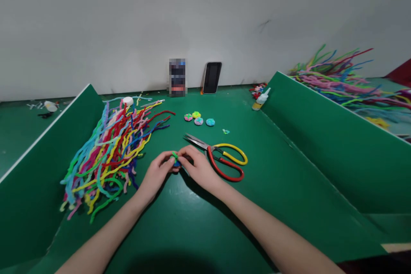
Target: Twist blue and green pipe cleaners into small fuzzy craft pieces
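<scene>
A small blue-and-green pipe-cleaner piece is between my two hands, partly covered by the fingers. My left hand is closed around its left side, with the thumb on top. From the right, my right hand pinches at the green part on its top. Just right of that hand lie scissors with one yellow and one red handle, blades pointing left. Beyond them several small round pipe-cleaner pieces in pink, yellow, lilac and blue rest together on the green table.
A pile of loose pipe cleaners spreads at left. Green dividers flank both sides. Against the wall stand a phone and a blurred device. A glue bottle leans near the right divider. More pipe cleaners lie beyond.
</scene>
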`<act>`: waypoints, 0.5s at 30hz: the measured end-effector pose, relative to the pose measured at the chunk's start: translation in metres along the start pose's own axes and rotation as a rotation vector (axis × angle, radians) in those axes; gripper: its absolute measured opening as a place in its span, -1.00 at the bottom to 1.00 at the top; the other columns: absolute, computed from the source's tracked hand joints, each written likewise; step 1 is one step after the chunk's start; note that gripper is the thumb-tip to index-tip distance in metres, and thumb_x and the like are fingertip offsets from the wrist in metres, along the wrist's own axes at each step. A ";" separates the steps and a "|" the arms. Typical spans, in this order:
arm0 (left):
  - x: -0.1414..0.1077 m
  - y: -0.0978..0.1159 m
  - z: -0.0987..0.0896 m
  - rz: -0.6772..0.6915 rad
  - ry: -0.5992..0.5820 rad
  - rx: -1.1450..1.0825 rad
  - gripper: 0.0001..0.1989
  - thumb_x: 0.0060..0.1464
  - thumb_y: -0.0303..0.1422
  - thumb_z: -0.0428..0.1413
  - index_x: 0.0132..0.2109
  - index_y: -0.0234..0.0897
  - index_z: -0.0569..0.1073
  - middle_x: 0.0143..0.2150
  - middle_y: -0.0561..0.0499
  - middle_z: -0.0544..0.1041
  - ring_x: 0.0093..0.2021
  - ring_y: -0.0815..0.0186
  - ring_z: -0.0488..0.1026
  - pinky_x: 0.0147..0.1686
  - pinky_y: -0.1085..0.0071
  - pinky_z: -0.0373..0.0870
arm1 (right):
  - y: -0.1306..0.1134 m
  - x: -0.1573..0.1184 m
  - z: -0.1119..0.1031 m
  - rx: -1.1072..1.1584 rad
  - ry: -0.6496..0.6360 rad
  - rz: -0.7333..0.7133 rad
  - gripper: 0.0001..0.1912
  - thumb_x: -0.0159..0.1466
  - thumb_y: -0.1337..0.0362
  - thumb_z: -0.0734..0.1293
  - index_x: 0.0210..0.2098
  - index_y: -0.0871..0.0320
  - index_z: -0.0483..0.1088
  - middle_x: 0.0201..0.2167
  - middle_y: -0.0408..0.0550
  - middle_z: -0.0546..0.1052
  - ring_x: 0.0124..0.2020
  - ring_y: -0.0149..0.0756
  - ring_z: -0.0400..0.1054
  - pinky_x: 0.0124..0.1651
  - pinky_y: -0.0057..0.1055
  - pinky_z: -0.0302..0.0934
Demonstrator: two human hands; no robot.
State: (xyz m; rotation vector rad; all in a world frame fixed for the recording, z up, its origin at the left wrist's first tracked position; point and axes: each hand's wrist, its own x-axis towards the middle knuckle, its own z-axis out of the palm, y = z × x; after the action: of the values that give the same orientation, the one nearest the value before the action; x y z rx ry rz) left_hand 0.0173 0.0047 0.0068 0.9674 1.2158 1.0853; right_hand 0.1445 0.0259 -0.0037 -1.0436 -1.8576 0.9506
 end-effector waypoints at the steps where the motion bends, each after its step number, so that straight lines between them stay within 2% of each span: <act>1: 0.000 0.000 0.000 0.003 -0.001 -0.001 -0.72 -0.24 -0.25 0.12 -0.33 -0.33 0.37 -0.33 0.04 0.42 -0.43 0.42 0.37 -0.39 0.47 0.36 | 0.000 0.000 0.000 0.022 0.001 0.007 -0.89 0.11 0.45 0.15 -0.47 0.17 0.24 -0.48 -0.14 0.30 -0.41 -0.40 0.21 -0.32 -0.44 0.14; 9: -0.001 0.000 0.001 0.016 0.006 0.024 -0.72 -0.21 -0.21 0.10 -0.37 -0.34 0.34 -0.38 0.07 0.39 -0.46 0.46 0.35 -0.44 0.52 0.36 | -0.002 0.001 -0.001 0.055 -0.016 0.013 -0.88 0.11 0.45 0.14 -0.50 0.17 0.23 -0.50 -0.15 0.26 -0.42 -0.40 0.18 -0.32 -0.45 0.10; 15: -0.001 0.000 0.001 0.008 0.028 0.012 -0.81 -0.18 -0.29 0.08 -0.41 -0.33 0.32 -0.46 0.12 0.36 -0.50 0.47 0.34 -0.50 0.53 0.34 | -0.003 -0.001 0.002 0.064 -0.016 0.011 -0.89 0.10 0.46 0.15 -0.52 0.17 0.22 -0.51 -0.15 0.26 -0.44 -0.41 0.18 -0.34 -0.46 0.11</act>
State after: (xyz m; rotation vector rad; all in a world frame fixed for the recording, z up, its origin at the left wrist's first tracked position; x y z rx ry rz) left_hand 0.0182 0.0037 0.0071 0.9699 1.2431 1.1023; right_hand 0.1424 0.0239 -0.0024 -1.0114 -1.8240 1.0208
